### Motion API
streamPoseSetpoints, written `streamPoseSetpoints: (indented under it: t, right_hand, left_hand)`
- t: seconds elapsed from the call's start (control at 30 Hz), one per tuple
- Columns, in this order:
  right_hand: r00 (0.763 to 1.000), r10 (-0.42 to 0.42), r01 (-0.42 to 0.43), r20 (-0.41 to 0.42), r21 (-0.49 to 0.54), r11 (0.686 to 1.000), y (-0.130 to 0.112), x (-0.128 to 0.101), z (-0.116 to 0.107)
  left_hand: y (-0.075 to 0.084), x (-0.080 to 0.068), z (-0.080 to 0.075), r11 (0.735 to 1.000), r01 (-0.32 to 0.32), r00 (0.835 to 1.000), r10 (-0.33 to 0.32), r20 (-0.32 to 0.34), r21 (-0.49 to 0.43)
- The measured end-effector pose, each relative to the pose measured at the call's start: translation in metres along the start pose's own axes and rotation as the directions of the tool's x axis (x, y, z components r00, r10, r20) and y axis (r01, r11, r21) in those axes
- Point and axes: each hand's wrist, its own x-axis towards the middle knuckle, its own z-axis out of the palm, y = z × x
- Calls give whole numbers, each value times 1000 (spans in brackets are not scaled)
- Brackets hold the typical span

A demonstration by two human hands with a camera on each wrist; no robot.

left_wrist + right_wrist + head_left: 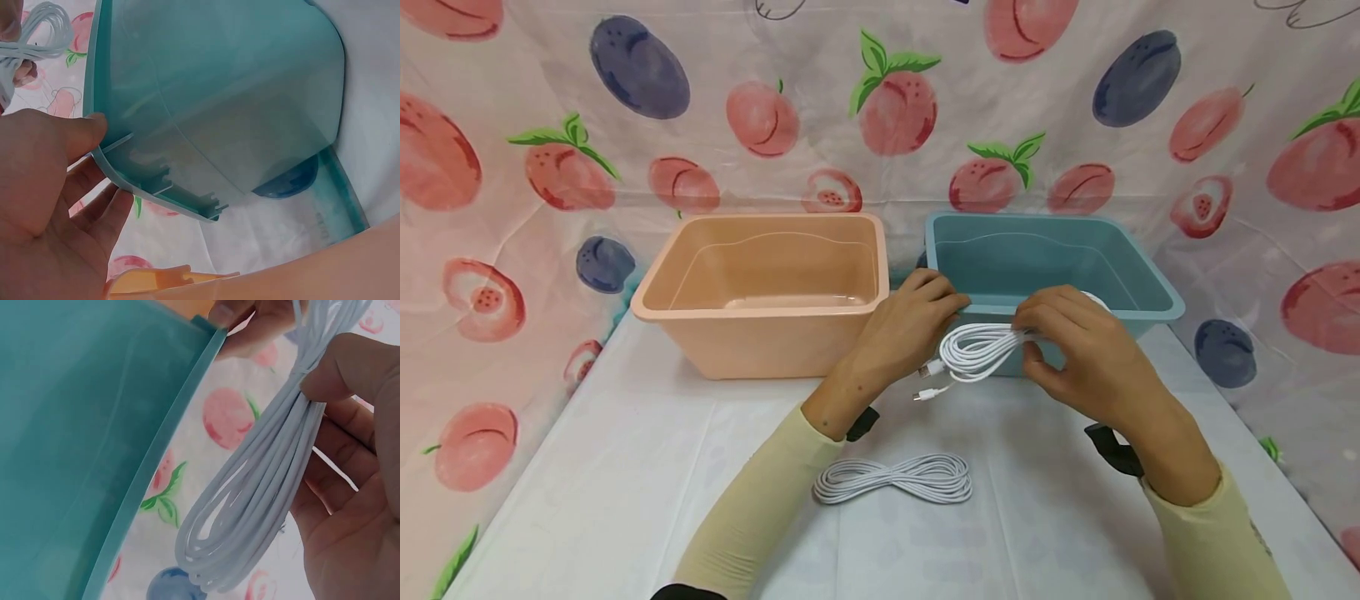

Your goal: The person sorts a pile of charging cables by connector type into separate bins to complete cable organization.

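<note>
My left hand (917,317) grips the front left corner of the teal bin (1157,304), thumb on one side of the rim and fingers on the other in the left wrist view. In my right hand (1086,354) is a coiled white cable (976,352), pinched at its middle between thumb and fingers (340,375). Its loops hang on both sides of the pinch, with the plug ends dangling at the left. The bundle is in front of the teal bin's front rim. A second white cable (892,479), coiled in a figure eight, lies on the table nearer to me.
An orange bin (760,350) stands left of the teal one, both toward the back of the white-covered table (625,467). Behind them hangs a fruit-printed cloth (827,50), which also covers the sides.
</note>
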Motion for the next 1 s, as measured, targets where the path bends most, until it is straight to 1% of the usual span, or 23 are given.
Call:
streamPoseSetpoints:
  t: [0.2, 0.37, 0.43, 0.57, 0.83, 1.0]
  right_hand:
    - [999, 23, -22, -42, 1, 1000, 12, -2, -5]
    - [995, 28, -27, -95, 6, 1000, 22, -5, -5]
    - [994, 45, -45, -103, 3, 999, 26, -6, -5]
    - [990, 83, -83, -116, 2, 997, 35, -9, -4]
    - [977, 81, -83, -199, -4, 997, 54, -13, -1]
    - [971, 114, -122, -212, -25, 992, 63, -16, 0]
  left_hand:
    - [0, 0, 0, 1000, 2, 1000, -2, 7, 2]
    - [1, 1, 0, 1000, 20, 999, -20, 28, 5]
    - [0, 1, 0, 1000, 24, 999, -25, 34, 8]
    - [1, 1, 0, 1000, 26, 999, -26, 33, 13]
    - [1, 1, 0, 1000, 28, 999, -28, 17, -7]
    - [1, 1, 0, 1000, 28, 999, -28, 16, 1]
